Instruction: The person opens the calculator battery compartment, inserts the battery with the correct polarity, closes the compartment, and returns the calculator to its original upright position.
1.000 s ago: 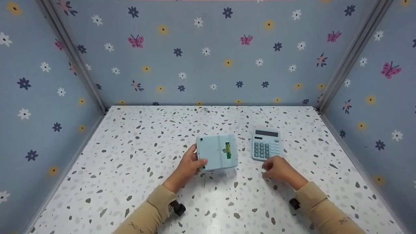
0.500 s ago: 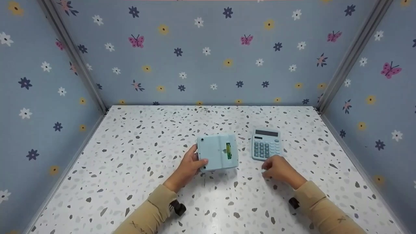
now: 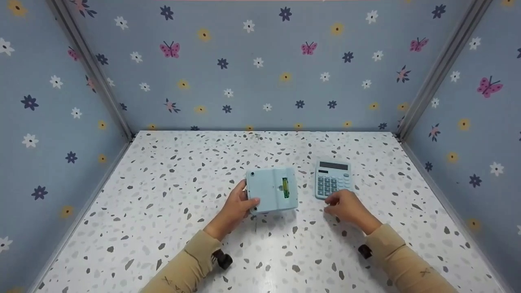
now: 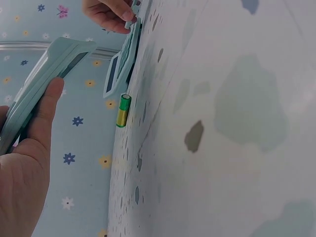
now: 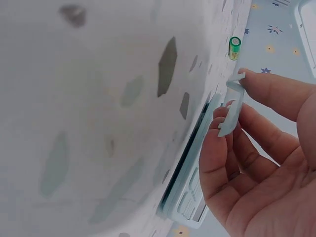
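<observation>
My left hand (image 3: 234,207) grips a light blue calculator (image 3: 264,189) by its left side, thumb on its back, which faces up. A green battery (image 3: 286,188) shows in the slot of that back. In the right wrist view, my right hand (image 5: 266,163) pinches a small curved battery cover (image 5: 233,111) of the same blue between thumb and fingers. A second calculator (image 3: 333,179) lies face up on the table, just beyond my right hand. Another green and yellow battery (image 4: 124,111) rests on the table in the left wrist view; the held calculator hides it from the head view.
The white speckled table (image 3: 183,162) is enclosed by blue flowered panels (image 3: 260,61) at the back and both sides. Grey metal posts (image 3: 93,73) stand at the back corners. Black camera straps (image 3: 222,259) sit at the wrists.
My right hand has shifted slightly left and away from me with the battery cover. The left hand and the calculator it grips stay about where they were.
</observation>
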Tool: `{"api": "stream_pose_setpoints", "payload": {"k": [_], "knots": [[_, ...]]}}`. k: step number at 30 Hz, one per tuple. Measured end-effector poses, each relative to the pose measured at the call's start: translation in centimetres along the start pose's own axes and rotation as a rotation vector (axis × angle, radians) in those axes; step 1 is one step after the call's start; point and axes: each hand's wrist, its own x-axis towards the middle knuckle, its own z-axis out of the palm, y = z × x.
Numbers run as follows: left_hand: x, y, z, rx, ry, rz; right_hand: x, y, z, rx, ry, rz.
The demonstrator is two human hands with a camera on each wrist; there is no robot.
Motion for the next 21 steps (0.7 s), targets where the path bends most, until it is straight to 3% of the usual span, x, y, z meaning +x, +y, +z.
{"api": "stream_pose_setpoints", "payload": {"k": [6, 21], "knots": [[0.0, -0.2, -0.2, 0.019, 0.008, -0.003, -0.1, -0.5, 0.3, 0.065, 0.041, -0.043], [0.3, -0.2, 0.0, 0.027, 0.016, -0.008, 0.2, -2.3, 0.5, 0.108, 0.111, -0.084]]}}
